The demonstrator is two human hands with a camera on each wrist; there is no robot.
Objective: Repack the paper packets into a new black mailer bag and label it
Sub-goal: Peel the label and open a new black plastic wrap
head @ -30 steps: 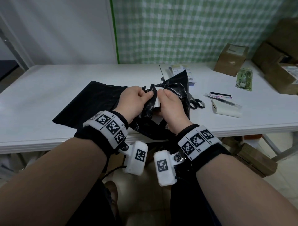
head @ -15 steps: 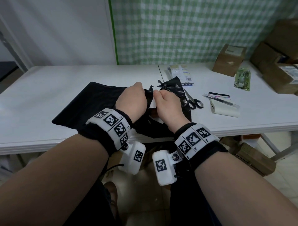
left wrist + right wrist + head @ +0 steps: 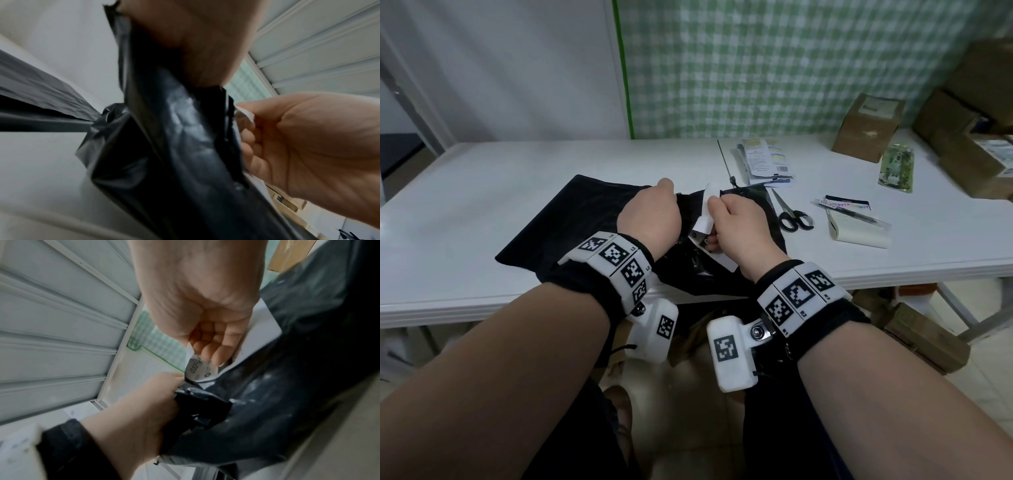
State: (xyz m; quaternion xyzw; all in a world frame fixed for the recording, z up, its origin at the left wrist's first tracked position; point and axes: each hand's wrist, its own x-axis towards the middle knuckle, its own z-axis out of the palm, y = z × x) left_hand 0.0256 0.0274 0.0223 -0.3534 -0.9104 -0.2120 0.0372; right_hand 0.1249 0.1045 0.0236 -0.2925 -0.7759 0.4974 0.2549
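My left hand (image 3: 650, 214) grips the torn edge of a crumpled black mailer bag (image 3: 709, 270) at the table's near edge. My right hand (image 3: 736, 222) pinches a white printed label (image 3: 705, 216) that is partly peeled up from that bag; the label (image 3: 202, 369) curls under my right fingers (image 3: 209, 352). In the left wrist view the glossy black bag (image 3: 174, 154) hangs below my left hand (image 3: 195, 40), with my right hand (image 3: 308, 146) beside it. A flat black mailer bag (image 3: 571, 219) lies on the table to the left. Paper packets (image 3: 767, 162) lie stacked at the back.
On the white table (image 3: 482, 178), scissors (image 3: 792, 216) lie right of my hands, then a pen (image 3: 856, 214) on a notepad (image 3: 859, 233). A green packet (image 3: 897, 169) and cardboard boxes (image 3: 869, 126) stand at the far right. More boxes (image 3: 924, 339) sit under the table.
Both hands and the crumpled bag have lowered and moved a little forward. The white label has come further off the bag, now standing up between my hands.
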